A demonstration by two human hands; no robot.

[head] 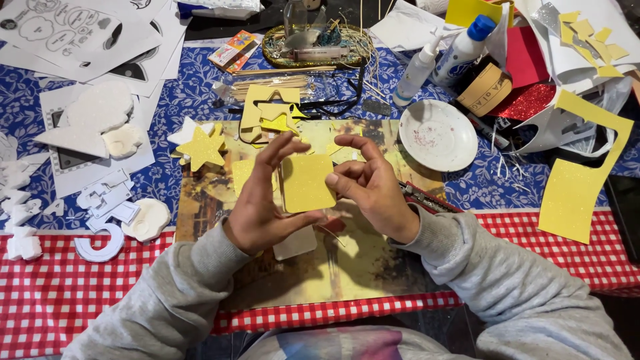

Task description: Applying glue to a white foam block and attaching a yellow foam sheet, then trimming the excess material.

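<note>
Both hands hold one small yellow glitter foam square (pixel 307 181) above a brownish work mat (pixel 347 267). My left hand (pixel 262 200) supports its left edge and underside with the fingers spread upward. My right hand (pixel 370 187) pinches its right edge, thumb on the front. A white foam piece (pixel 297 244) lies on the mat under my left wrist. A yellow foam star (pixel 201 148) lies to the upper left, and yellow cut-out scraps (pixel 270 110) lie beyond the hands.
A white saucer (pixel 438 135) and two glue bottles (pixel 440 57) stand at the back right. A large yellow glitter sheet (pixel 581 175) lies at right. White foam shapes (pixel 100 120) and printed paper templates (pixel 80 33) cover the left. Wooden skewers (pixel 273 83) lie behind the scraps.
</note>
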